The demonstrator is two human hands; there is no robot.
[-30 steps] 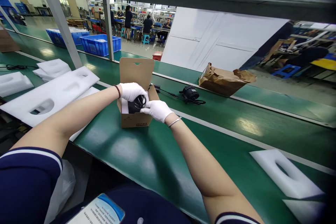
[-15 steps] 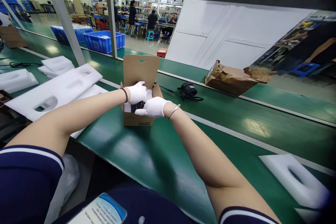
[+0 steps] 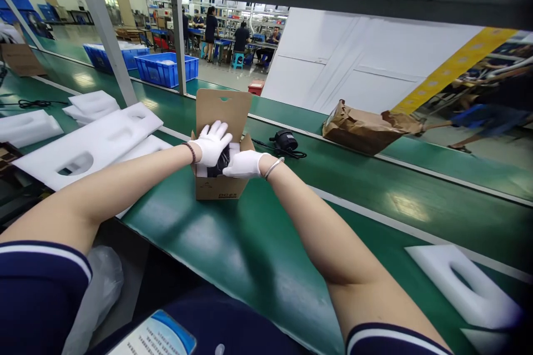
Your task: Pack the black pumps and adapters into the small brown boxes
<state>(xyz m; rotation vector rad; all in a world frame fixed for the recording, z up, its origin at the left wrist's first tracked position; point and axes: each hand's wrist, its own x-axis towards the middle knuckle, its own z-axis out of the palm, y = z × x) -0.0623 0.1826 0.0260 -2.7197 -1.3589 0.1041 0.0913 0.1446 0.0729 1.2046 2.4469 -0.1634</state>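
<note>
An open cardboard box (image 3: 217,188) stands on the green conveyor belt (image 3: 200,238), its lid flap raised at the back. Inside it show white foam and a glossy black thing (image 3: 218,166), partly hidden by my hands; it may be a bundled cable. My left hand (image 3: 214,143), in a white glove, is open with fingers spread above the black thing at the box's left side. My right hand (image 3: 244,164), also gloved, lies over the right rim with its thumb and fingers stretched toward the black thing; its fingertips are partly hidden.
Behind the box lies a black round device with a cable (image 3: 285,140). Crumpled brown paper (image 3: 358,127) sits farther right. White foam sheets (image 3: 95,147) lie left, another foam piece (image 3: 462,283) at right. Blue crates (image 3: 166,71) and a metal post (image 3: 104,28) stand beyond; people work behind.
My left hand has spread its fingers and lifted slightly toward the raised flap. My right hand has shifted slightly, showing more of the black thing. The box has stayed in place.
</note>
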